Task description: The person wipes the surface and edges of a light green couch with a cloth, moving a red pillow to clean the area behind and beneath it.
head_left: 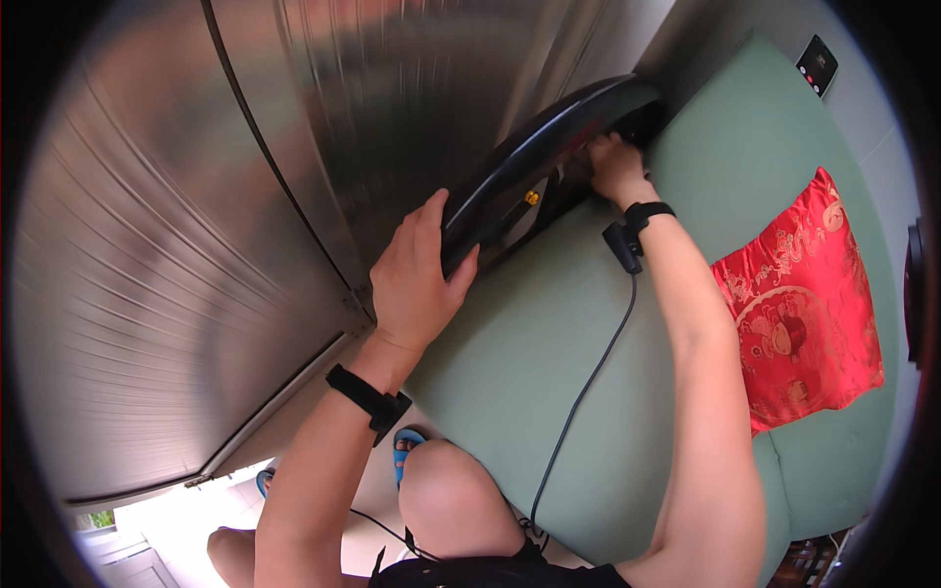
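A large, thin black panel (549, 137) with a glossy edge stands tilted between the metallic wall and the green couch; its kind I cannot make out. My left hand (417, 269) grips its near end, fingers over the outer side and thumb on the inner side. At the far end, my right hand (618, 169) reaches to the panel's inner side with curled fingers, slightly blurred. What those fingers hold is hidden. Between the hands, a small yellow piece (532, 198) shows on the inner side. Black bands circle both wrists.
The green couch (510, 363) lies under the panel and my right arm. A shiny red cushion (809, 314) rests to the right of that arm. A dark cable (588, 382) runs from the right wristband down across the couch. The ribbed metallic wall (176, 235) fills the left. A phone (817, 67) sits far right.
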Action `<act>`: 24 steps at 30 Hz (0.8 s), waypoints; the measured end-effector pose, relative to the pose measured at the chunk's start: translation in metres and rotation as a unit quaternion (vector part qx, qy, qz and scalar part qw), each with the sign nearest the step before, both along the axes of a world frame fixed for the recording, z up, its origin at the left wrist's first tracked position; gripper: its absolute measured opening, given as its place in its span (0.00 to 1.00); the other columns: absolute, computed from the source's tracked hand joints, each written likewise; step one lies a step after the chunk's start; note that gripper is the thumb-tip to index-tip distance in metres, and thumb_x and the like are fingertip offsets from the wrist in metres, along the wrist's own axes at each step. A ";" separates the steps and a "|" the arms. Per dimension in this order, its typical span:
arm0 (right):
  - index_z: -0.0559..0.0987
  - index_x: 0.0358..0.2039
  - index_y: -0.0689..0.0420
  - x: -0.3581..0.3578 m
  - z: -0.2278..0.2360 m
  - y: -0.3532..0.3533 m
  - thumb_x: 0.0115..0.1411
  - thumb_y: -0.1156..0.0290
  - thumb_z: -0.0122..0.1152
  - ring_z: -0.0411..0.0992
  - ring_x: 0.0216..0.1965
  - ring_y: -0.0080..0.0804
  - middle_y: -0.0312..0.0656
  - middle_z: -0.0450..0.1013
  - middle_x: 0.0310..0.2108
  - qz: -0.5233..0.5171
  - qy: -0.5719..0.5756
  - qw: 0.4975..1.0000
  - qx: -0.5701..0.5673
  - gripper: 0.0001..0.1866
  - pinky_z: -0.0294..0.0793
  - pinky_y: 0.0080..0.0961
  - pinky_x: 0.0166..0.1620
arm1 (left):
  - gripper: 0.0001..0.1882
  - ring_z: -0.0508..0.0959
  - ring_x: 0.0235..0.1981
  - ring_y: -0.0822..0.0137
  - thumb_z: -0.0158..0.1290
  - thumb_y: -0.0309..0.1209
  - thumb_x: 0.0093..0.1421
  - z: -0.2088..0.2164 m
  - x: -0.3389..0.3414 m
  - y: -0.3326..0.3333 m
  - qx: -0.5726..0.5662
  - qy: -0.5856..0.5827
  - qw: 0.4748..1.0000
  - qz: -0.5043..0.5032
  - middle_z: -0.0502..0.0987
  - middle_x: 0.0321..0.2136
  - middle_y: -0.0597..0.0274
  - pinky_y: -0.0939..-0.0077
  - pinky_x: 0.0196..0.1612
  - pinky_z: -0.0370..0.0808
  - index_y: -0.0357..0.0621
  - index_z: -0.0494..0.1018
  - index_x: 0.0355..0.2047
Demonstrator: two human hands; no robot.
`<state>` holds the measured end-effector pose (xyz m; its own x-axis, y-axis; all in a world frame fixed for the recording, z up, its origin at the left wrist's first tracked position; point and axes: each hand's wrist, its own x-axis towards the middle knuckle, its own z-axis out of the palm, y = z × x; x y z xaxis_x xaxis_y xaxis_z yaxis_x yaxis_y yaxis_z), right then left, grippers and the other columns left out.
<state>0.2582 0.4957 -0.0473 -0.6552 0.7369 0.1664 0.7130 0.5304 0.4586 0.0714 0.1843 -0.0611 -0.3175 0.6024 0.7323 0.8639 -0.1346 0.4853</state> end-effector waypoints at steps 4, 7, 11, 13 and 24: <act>0.78 0.41 0.54 0.026 0.036 -0.011 0.48 0.74 0.63 0.69 0.52 0.43 0.40 0.72 0.47 -0.011 0.149 0.985 0.089 0.17 0.75 0.38 0.49 | 0.33 0.79 0.39 0.50 0.62 0.30 0.53 0.000 -0.002 -0.002 0.008 -0.008 1.000 0.006 0.76 0.42 0.52 0.64 0.40 0.77 0.44 0.63 0.59; 0.77 0.47 0.54 0.053 0.047 -0.027 0.49 0.75 0.60 0.68 0.54 0.47 0.44 0.71 0.51 -0.018 0.255 0.966 0.031 0.21 0.73 0.41 0.52 | 0.33 0.79 0.39 0.51 0.62 0.31 0.53 -0.001 -0.001 -0.002 0.000 -0.008 1.000 0.008 0.76 0.43 0.52 0.64 0.39 0.77 0.44 0.63 0.59; 0.74 0.53 0.53 0.088 0.055 -0.062 0.51 0.70 0.62 0.67 0.57 0.48 0.46 0.70 0.53 -0.053 0.370 0.927 -0.041 0.26 0.70 0.40 0.56 | 0.32 0.79 0.39 0.51 0.61 0.31 0.54 0.000 0.000 -0.002 -0.012 -0.005 1.000 0.016 0.76 0.43 0.53 0.63 0.39 0.77 0.44 0.63 0.59; 0.73 0.54 0.54 0.101 0.058 -0.076 0.51 0.65 0.66 0.66 0.58 0.48 0.47 0.69 0.55 -0.077 0.411 0.906 -0.074 0.28 0.68 0.39 0.58 | 0.32 0.79 0.40 0.51 0.61 0.32 0.55 -0.001 -0.002 -0.002 -0.020 -0.008 1.000 0.017 0.76 0.43 0.53 0.63 0.39 0.77 0.45 0.63 0.59; 0.60 0.68 0.49 0.099 -0.016 -0.047 0.59 0.48 0.57 0.54 0.67 0.49 0.45 0.58 0.67 -0.069 0.167 0.962 -0.205 0.39 0.60 0.42 0.64 | 0.32 0.79 0.39 0.52 0.61 0.32 0.54 0.002 0.000 -0.002 0.008 -0.005 1.000 0.014 0.76 0.42 0.55 0.65 0.39 0.77 0.45 0.63 0.59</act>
<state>0.3572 0.4488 -0.0637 -0.5073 0.8613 0.0284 0.8606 0.5081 -0.0360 0.0713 0.1823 -0.0589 -0.3419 0.5817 0.7381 0.8624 -0.1177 0.4923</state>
